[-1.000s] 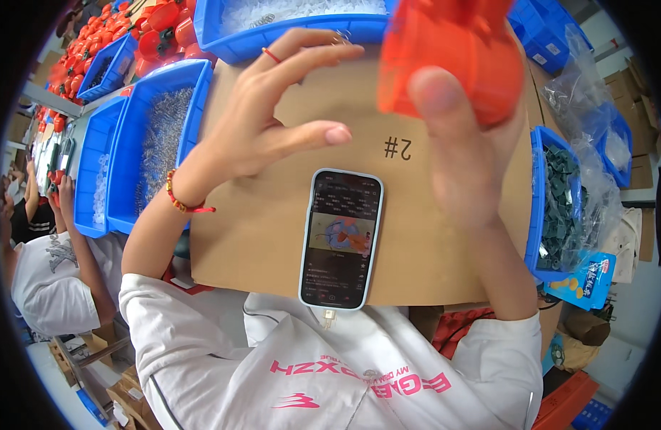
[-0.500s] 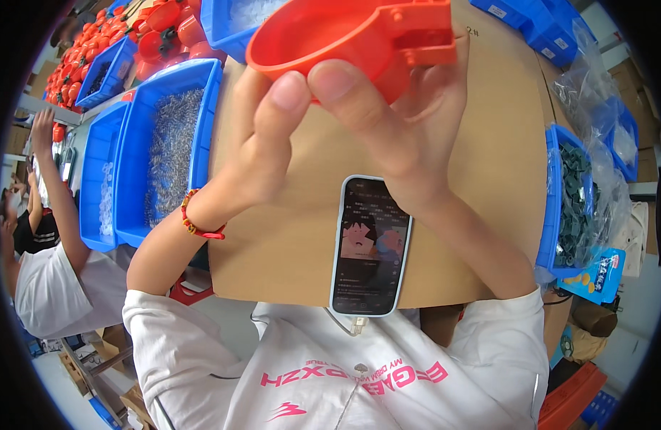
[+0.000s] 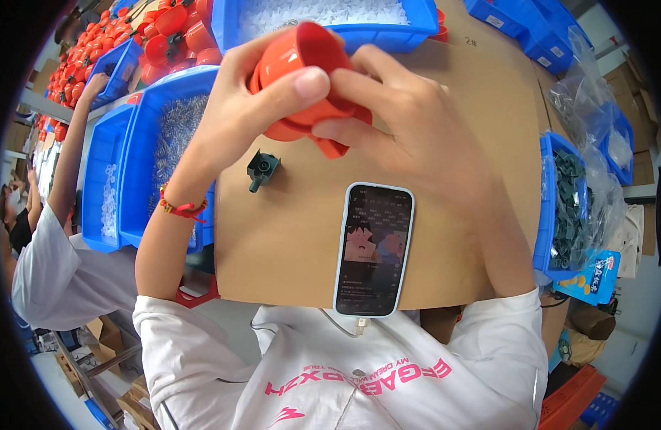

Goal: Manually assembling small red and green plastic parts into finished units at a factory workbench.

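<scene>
An orange-red plastic cup-shaped part is held up over the table between my two hands, tipped so its round opening faces up and right. My left hand grips it from the left, thumb pressed across its side. On the right, my right hand has its thumb and fingers on the lower right edge of the part. Below my left hand, a small dark green plastic piece with a short stem lies on the brown tabletop. The far side of the red part is hidden.
A phone lies near the front edge, a cable attached. Blue bins hold white pieces, metal springs and dark green parts. Red parts pile up at far left, where a co-worker's arm reaches in.
The red part has turned and come lower, with both hands shifting their grip. The dark green piece and the far bin's white pieces now show more. The co-worker's hand has moved toward a bin.
</scene>
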`<control>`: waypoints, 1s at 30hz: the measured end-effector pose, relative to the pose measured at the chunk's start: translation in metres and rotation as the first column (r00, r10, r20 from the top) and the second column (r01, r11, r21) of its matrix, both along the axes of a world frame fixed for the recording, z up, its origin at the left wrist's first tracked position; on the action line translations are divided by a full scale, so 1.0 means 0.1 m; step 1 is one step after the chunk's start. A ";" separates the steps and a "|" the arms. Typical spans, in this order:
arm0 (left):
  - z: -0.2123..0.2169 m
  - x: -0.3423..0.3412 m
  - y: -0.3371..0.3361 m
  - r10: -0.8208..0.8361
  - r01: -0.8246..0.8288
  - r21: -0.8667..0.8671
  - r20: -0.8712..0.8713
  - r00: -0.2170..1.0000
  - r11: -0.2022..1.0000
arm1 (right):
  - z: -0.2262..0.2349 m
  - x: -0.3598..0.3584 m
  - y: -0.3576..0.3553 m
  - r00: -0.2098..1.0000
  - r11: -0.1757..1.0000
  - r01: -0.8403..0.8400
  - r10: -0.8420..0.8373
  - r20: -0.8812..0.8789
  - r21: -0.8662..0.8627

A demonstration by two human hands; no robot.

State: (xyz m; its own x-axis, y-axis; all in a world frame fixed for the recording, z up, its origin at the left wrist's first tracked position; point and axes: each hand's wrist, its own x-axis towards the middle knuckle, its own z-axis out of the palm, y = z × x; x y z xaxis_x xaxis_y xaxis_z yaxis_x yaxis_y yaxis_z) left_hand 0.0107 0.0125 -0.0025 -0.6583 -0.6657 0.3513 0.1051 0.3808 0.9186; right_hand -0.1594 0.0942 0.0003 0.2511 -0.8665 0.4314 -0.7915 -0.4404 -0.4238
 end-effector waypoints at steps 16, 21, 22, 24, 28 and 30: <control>0.11 0.14 -0.25 -0.039 0.047 -0.172 0.047 0.998 0.984 | 0.09 -0.49 -0.21 0.941 0.998 0.040 -0.019 0.337 -0.057; 0.14 0.20 -0.39 0.208 -0.223 -0.192 -0.095 0.974 0.956 | -0.01 -0.86 -0.78 0.953 0.953 0.247 -0.207 0.220 -0.173; 0.10 0.21 -0.41 0.258 -0.276 -0.196 -0.113 0.959 0.941 | 0.01 -0.78 -0.90 0.957 0.952 0.245 -0.208 0.201 -0.182; 0.07 0.21 -0.45 0.312 -0.333 -0.197 -0.130 0.941 0.922 | 0.04 -0.71 -1.14 0.968 0.964 0.248 -0.244 0.055 -0.100; 0.03 0.19 -0.45 0.303 -0.324 -0.219 -0.123 0.945 0.921 | -0.01 -0.75 -1.68 0.930 0.941 0.219 -0.122 -0.348 0.256; 0.02 0.17 -0.46 0.290 -0.309 -0.228 -0.114 0.950 0.923 | 0.08 -0.77 -1.77 0.940 0.854 0.233 -0.075 -0.332 0.466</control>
